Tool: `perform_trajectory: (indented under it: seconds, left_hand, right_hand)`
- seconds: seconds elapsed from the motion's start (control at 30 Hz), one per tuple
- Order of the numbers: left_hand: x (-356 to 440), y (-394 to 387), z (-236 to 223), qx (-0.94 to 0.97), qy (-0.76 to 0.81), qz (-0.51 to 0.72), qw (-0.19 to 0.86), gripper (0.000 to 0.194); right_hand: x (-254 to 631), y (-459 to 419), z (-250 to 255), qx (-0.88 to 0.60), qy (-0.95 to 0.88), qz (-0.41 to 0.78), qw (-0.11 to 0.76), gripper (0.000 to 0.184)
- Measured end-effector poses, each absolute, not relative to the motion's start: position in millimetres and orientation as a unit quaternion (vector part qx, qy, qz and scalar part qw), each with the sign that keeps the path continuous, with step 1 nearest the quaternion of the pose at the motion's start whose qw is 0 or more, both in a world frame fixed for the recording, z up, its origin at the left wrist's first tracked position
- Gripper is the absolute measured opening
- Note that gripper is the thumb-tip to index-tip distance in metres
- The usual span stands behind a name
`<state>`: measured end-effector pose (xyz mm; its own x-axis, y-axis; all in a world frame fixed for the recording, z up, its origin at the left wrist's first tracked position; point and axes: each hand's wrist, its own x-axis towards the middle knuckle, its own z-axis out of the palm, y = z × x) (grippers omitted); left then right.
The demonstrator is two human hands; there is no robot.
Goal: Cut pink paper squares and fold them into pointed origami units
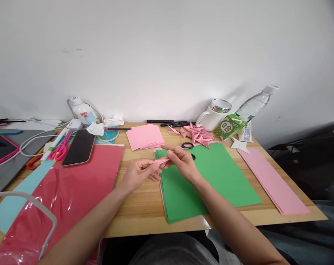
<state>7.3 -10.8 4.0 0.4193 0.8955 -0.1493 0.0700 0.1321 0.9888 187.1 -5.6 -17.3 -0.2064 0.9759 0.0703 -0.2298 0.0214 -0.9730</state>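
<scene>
Both hands meet above the wooden desk (pixel 139 206) and pinch one small folded pink paper piece (pixel 162 161). My left hand (pixel 141 173) grips its left end with curled fingers. My right hand (pixel 182 162) holds its right end between thumb and fingertips, above the left edge of a stack of green paper sheets (pixel 211 180). A stack of pink square papers (pixel 145 137) lies just behind the hands. A pile of folded pink pieces (pixel 198 134) sits further back, with black scissors (pixel 187 145) partly hidden behind my right hand.
A red plastic-wrapped paper pack (pixel 73 184) and a phone (pixel 79 147) lie at the left, beside pink scissors (pixel 60 149) and cables. A white mug (pixel 213 114), a green packet (pixel 229 127) and a water bottle (pixel 252 105) stand at the back right. Long pink strips (pixel 272 180) lie right.
</scene>
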Motion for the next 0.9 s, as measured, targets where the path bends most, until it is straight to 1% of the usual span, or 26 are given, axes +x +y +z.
perform_trajectory:
  seconds: [0.07, 0.2, 0.3, 0.47, 0.67, 0.73, 0.9]
  left_hand:
    - [8.8, -10.8, 2.0, 0.565, 0.435, 0.322, 0.622, 0.039]
    - [9.3, -8.9, -2.1, 0.556, 0.428, 0.292, 0.65, 0.041]
    - [7.4, -6.3, -3.9, 0.553, 0.409, 0.261, 0.678, 0.042]
    - [7.0, -5.8, -5.6, 0.543, 0.41, 0.257, 0.687, 0.047]
    - [10.2, -12.0, -2.3, 0.565, 0.404, 0.254, 0.674, 0.048]
    - [10.0, -12.5, -1.5, 0.571, 0.402, 0.246, 0.672, 0.048]
    - [9.1, -8.6, -5.1, 0.558, 0.387, 0.219, 0.7, 0.047]
  right_hand:
    - [184.2, -6.5, -19.7, -0.385, -0.533, 0.559, 0.506, 0.042]
    - [179.4, -8.3, -23.6, -0.405, -0.592, 0.501, 0.484, 0.027]
    - [178.9, -8.7, -22.8, -0.4, -0.613, 0.482, 0.481, 0.025]
    - [178.1, -9.4, -21.1, -0.408, -0.596, 0.495, 0.482, 0.029]
    - [176.0, -10.9, -22.5, -0.402, -0.523, 0.579, 0.479, 0.04]
    - [176.6, -10.4, -22.0, -0.402, -0.516, 0.589, 0.474, 0.044]
    - [179.4, -9.4, -18.1, -0.404, -0.52, 0.597, 0.458, 0.04]
